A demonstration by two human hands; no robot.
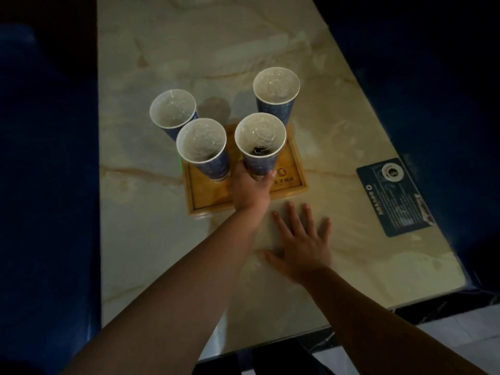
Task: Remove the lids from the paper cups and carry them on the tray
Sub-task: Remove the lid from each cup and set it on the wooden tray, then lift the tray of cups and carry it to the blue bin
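Observation:
Four tall blue paper cups with white rims stand close together, each showing a clear lid with ringed reflections. The front left cup point(201, 142) and front right cup point(259, 136) stand on a wooden tray point(295, 169). The back left cup point(173, 109) and back right cup point(276, 87) have hidden bases, so I cannot tell whether they are on the tray. My left hand point(249, 188) is wrapped around the base of the front right cup. My right hand point(300, 239) lies flat on the table just in front of the tray, fingers spread, holding nothing.
The tray sits mid-way along a long marble-patterned table point(162, 239). A dark blue placard point(400, 209) with a white round fitting lies near the right edge. Dark blue seating flanks both long sides. The table's near edge runs below my forearms.

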